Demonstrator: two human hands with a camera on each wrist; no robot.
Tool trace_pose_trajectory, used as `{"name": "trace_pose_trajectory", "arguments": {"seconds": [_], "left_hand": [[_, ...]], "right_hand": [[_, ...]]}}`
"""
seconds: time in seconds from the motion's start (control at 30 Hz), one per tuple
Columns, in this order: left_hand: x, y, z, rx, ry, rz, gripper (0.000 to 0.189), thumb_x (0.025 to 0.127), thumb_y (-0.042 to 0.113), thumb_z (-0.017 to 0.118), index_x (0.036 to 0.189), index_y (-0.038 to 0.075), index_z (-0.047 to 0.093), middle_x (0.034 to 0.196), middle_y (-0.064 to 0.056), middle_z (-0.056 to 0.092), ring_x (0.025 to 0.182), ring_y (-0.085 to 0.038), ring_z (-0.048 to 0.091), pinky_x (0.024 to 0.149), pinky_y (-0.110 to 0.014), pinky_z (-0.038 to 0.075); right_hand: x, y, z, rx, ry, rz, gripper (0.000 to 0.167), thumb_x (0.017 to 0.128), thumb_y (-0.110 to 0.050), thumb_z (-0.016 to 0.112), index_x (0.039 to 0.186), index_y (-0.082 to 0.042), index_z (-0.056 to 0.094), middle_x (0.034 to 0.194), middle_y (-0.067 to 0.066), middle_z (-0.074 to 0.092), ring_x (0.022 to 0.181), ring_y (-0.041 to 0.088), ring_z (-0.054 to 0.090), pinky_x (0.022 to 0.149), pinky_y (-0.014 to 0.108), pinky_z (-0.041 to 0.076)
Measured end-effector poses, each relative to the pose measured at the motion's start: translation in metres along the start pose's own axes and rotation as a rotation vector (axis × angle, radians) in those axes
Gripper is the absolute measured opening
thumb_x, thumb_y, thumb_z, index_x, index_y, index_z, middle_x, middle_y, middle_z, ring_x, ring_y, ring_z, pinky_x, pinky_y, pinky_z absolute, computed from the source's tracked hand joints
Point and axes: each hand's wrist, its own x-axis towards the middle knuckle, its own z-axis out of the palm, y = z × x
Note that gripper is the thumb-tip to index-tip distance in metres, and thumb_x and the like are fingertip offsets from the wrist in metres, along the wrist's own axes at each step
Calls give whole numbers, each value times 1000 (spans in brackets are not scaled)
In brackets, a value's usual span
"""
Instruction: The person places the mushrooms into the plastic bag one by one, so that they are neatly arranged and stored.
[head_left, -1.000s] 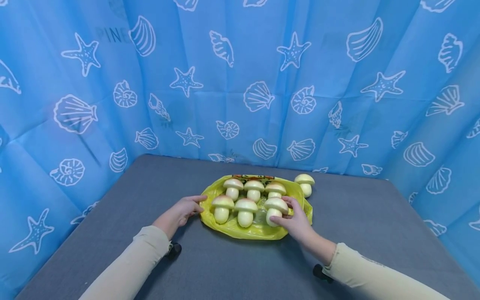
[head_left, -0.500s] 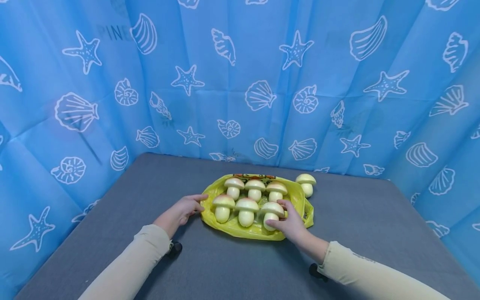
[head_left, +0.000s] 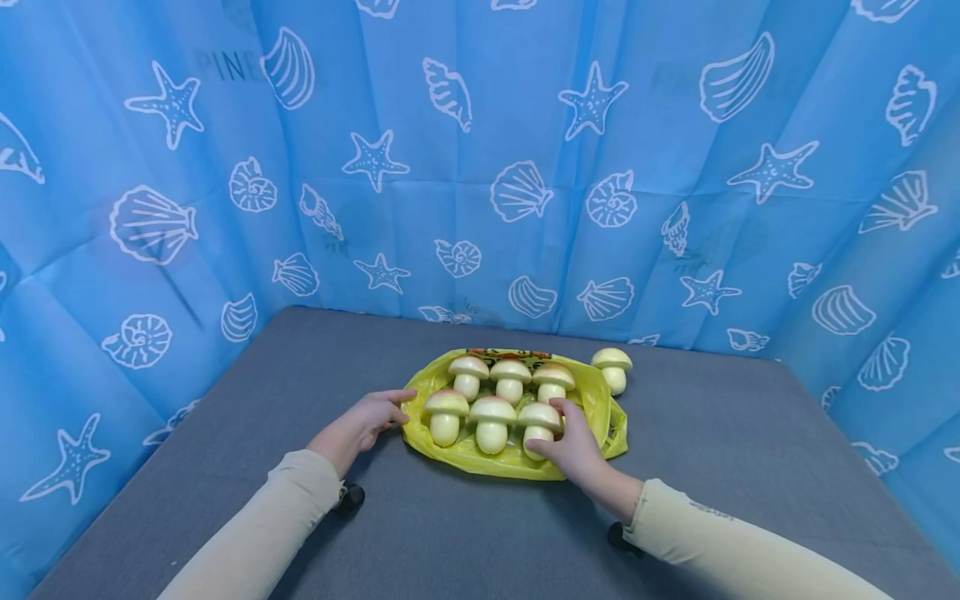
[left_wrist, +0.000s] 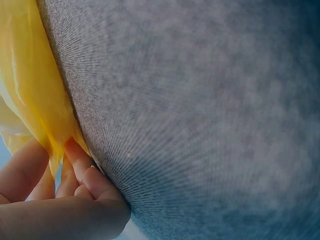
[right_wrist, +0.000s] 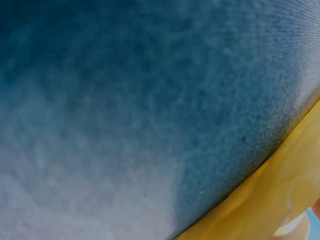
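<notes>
In the head view a yellow plastic bag (head_left: 480, 463) lies spread on the table, with two rows of pale toy mushrooms standing on it. My right hand (head_left: 577, 446) grips the front-right mushroom (head_left: 540, 417), thumb on its near side and fingers behind the cap. Beside it stands the front-middle mushroom (head_left: 492, 425). At the bag's left edge is my left hand (head_left: 367, 419). The left wrist view has its thumb and fingers (left_wrist: 75, 157) pinching the yellow plastic. Only a fingertip of the right hand enters the right wrist view, at its edge.
One more mushroom (head_left: 612, 371) stands on the grey table (head_left: 720, 433), just past the bag's back-right corner. A blue curtain (head_left: 480, 167) with white shell and starfish prints hangs around the table's back and sides.
My right hand has shifted left with the front-right mushroom, bringing it close to the front-middle one. The left hand stays at the bag's edge.
</notes>
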Motion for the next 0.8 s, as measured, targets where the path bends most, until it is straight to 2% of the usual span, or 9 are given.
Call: {"name": "trace_pose_trajectory", "arguments": {"seconds": [0.1,0.27,0.57,0.8], "left_hand": [[0,0,0,-2,4,0,56,92,-8,50,145,7,46,156,-19,26,143,-38,20,112,-52,21],[1,-1,1,-8,3,3,56,91,-8,51,145,7,46,156,-19,26,143,-38,19,112,-53,19],[1,0,1,-8,5,4,55,91,-7,51,144,7,47,156,-18,28,143,-38,20,112,-53,18],[0,1,0,-3,-3,-5,55,92,-7,50,145,8,46,156,-19,27,143,-38,19,112,-53,18]], "right_hand": [[0,0,0,-12,-3,-7,73,81,-6,77,139,11,36,136,31,40,122,42,44,93,53,41],[0,0,-1,-14,-29,8,77,82,-8,76,143,9,32,140,32,37,126,44,41,97,55,39],[-5,-9,-21,13,-58,91,76,85,-6,73,145,7,28,144,36,28,105,42,58,80,44,52],[-9,-15,-46,30,-41,114,75,88,-8,70,145,10,26,144,37,28,108,44,57,83,45,51]]}}
